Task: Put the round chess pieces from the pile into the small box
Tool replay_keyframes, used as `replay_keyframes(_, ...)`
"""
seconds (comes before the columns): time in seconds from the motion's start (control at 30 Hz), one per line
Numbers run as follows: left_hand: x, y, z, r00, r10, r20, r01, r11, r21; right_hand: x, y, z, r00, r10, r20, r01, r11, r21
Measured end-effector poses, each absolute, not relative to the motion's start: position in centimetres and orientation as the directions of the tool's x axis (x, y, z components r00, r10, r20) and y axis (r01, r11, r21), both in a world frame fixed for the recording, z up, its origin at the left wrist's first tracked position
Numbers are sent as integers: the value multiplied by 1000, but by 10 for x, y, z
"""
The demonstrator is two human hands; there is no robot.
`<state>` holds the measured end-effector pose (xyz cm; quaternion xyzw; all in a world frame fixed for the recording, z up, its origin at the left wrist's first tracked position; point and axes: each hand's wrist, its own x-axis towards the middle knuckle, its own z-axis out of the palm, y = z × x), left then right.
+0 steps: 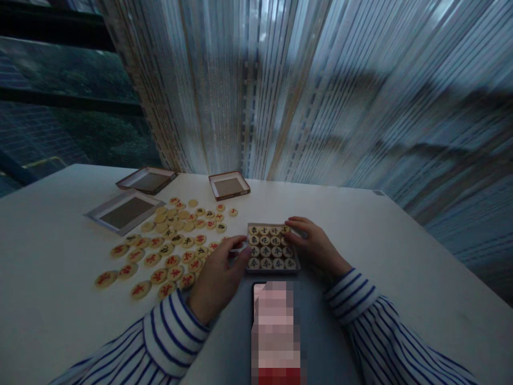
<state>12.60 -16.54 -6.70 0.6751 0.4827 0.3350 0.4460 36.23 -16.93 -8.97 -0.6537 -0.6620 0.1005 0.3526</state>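
Note:
A small open box [273,271] stands on the white table, with rows of round pieces bearing black characters [265,251] lying in it. My left hand [219,272] is at the box's left side, thumb and fingers bent against its edge. On the other side, my right hand [315,243] has its fingertips over the top right corner of the box, at the pieces there. Many loose round pieces [152,260], with red or black characters or blank faces up, are spread to the left of my left hand, which hides some of them.
Two brown-edged box lids or trays [246,190] [120,184] lie at the back of the table [401,256]. A pale open tray [90,215] is at the left. A phone [254,310], partly pixelated, lies before the box. Strip curtains [264,96] hang behind.

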Motion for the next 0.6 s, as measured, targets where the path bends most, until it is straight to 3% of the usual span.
replay_keyframes(0.6,124,-166,-68,310,951,13,356,-128,925,363,-170,-87,74,947,312,805,127,-579)
